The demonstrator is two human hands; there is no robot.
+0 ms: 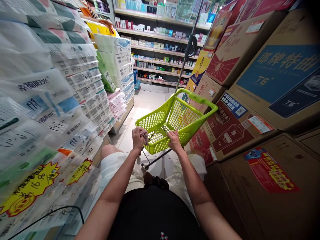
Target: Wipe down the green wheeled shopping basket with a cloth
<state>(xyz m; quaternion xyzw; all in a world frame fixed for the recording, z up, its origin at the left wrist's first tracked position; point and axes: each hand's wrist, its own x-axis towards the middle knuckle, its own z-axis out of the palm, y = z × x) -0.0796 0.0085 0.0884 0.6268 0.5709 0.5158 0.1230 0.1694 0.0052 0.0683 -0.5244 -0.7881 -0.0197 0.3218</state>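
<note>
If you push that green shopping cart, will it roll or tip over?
The green shopping cart would probably roll, since what looks like a small wheel shows at its foot. It's likely light for its size, because its walls are full of holes. It might tip if shoved near the top, as it stands on thin legs.

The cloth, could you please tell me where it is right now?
In the head view, the cloth is just left of centre, held in the left hand at the green basket's near-left rim.
</note>
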